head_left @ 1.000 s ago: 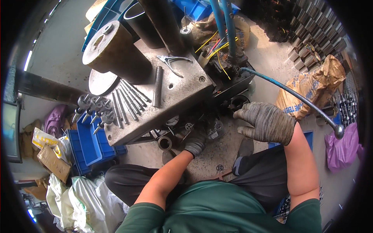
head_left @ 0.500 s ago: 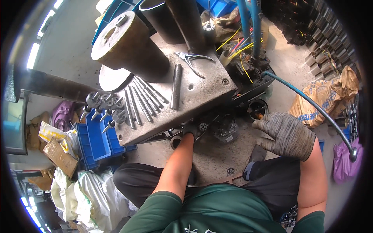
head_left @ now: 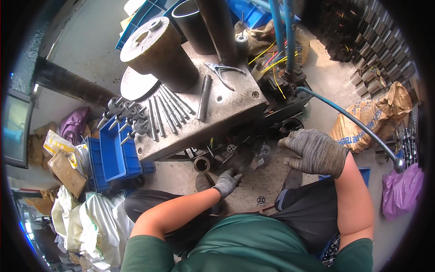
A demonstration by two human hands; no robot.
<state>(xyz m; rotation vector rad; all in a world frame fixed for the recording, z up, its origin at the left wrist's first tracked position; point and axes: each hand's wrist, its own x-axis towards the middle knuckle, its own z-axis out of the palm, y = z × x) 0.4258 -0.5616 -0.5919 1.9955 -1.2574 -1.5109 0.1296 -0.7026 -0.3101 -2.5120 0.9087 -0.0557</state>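
Ahead and slightly left of the left hand [head_left: 227, 183], just beside it but apart, a thick ring [head_left: 201, 165] stands on the floor below the table [head_left: 233, 103]. That hand is gloved and low, its fingers reaching forward and a little bent; whether they grip anything I cannot tell, as the space before them is dark and blurred. To its right and ahead lies a clear bag [head_left: 262, 156], and right of it, nearer the person, a small disc [head_left: 261, 200]. The right hand [head_left: 313, 152], also gloved, is raised, fingers half bent and thumb parted from them, with nothing seen between. Beyond its fingertips sits a dark cup [head_left: 292, 125]; to its right a lever [head_left: 357, 121] arches in front of a paper sack [head_left: 388, 110]. Farther ahead of the left hand, the table bears rods [head_left: 167, 114], a bar [head_left: 205, 97], pliers [head_left: 217, 69] and a cylinder [head_left: 158, 52].
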